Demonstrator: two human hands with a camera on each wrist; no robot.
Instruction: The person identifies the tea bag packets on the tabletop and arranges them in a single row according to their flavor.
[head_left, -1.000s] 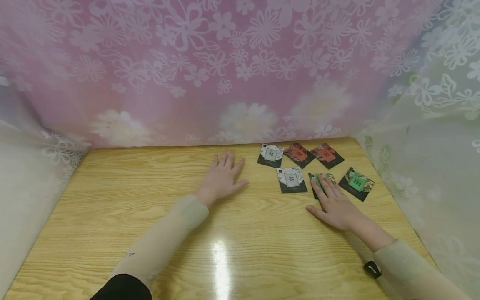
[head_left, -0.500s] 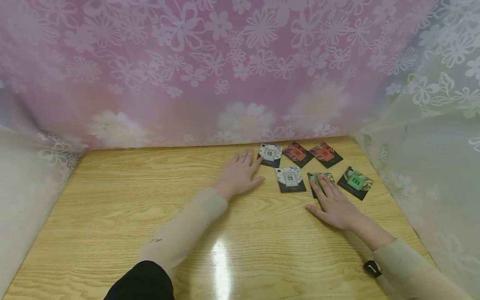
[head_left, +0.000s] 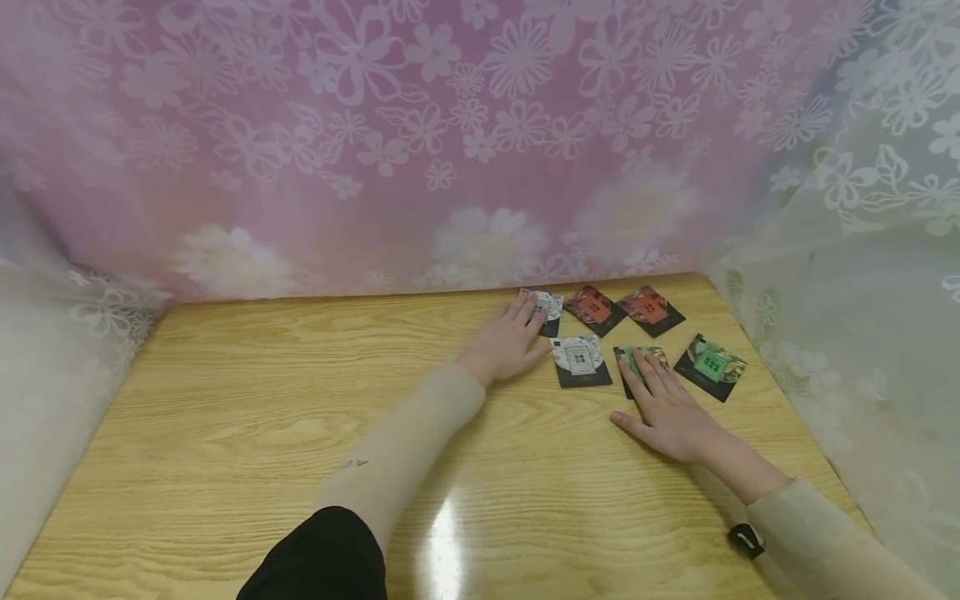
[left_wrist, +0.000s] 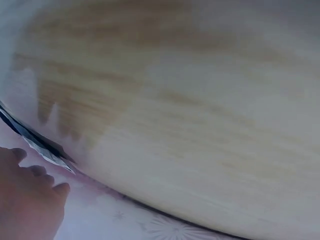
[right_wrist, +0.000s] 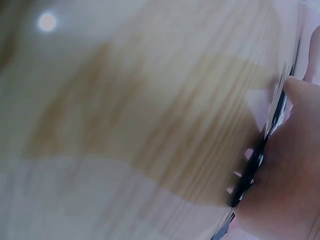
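My left hand (head_left: 506, 343) lies flat at the back of the table, its straight fingers over a white-and-black square packet (head_left: 553, 310). Its thumb reaches the corner of a second white packet (head_left: 582, 363). Flat with spread fingers, my right hand (head_left: 669, 417) rests on a green-and-black packet (head_left: 630, 355) and hides much of it. In the left wrist view, packets (left_wrist: 45, 147) show edge-on beyond the left fingertips. The right wrist view shows packet edges (right_wrist: 249, 170) beside the right hand (right_wrist: 287, 160).
Two red packets (head_left: 595, 311) lie at the back, right of the left hand. Another green packet (head_left: 711, 367) lies near the table's right edge. A small black object (head_left: 746, 540) is by the right sleeve. Flowered pink cloth (head_left: 480, 167) hangs behind the wooden table (head_left: 262, 400).
My left hand has slid right across the table, from bare wood onto the back white packet. The right hand has stayed on the green packet, and the packets have not visibly shifted.
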